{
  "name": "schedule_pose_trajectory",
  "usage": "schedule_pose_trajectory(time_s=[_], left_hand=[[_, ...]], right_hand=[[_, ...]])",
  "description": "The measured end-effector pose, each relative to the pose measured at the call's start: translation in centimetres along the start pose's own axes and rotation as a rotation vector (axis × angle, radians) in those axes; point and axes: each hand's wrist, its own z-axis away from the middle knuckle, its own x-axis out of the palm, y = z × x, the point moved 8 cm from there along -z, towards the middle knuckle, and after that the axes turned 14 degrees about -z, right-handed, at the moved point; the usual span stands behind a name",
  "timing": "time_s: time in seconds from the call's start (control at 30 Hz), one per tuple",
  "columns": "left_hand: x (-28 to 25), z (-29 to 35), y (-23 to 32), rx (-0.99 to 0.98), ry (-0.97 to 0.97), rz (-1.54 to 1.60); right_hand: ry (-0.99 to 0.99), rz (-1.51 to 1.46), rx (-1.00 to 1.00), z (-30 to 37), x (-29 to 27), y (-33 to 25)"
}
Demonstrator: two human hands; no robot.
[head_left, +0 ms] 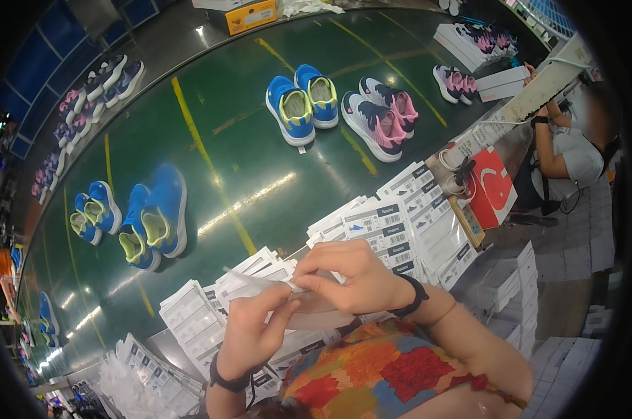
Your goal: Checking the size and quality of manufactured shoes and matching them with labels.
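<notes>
My left hand (251,332) and my right hand (354,278) meet at the near edge of the green table, thumbs and forefingers pinched. Between them is a pale, thin label sheet (319,320), partly hidden by my fingers; a whitish strip sticks out past my left hand. Beneath and around my hands lie stacks of printed white label sheets (375,222) with small shoe pictures. Beyond them stand a blue pair of sneakers with lime lining (295,105) and a grey, navy and pink pair (372,122). Further blue sneakers (155,216) are to the left.
The green table (239,167) has yellow lines. Several dark and pink shoes (92,98) line its far-left side. An orange box (249,15) is at the back. At right are a red box panel (494,185), cables and a co-worker (570,150) holding a white box (501,84).
</notes>
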Motion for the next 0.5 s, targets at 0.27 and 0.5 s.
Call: schedule_pose_trajectory(time_s=[0.27,0.5], left_hand=[[1.0,-2.7,0.6,0.004,-0.071,0.079],[0.8,-2.1,0.4,-0.041,-0.067,0.130]], right_hand=[[-0.006,0.350,-0.326,0.0,-1.1,-2.3],[0.133,-0.064,0.090,-0.4,-4.0,0.6]])
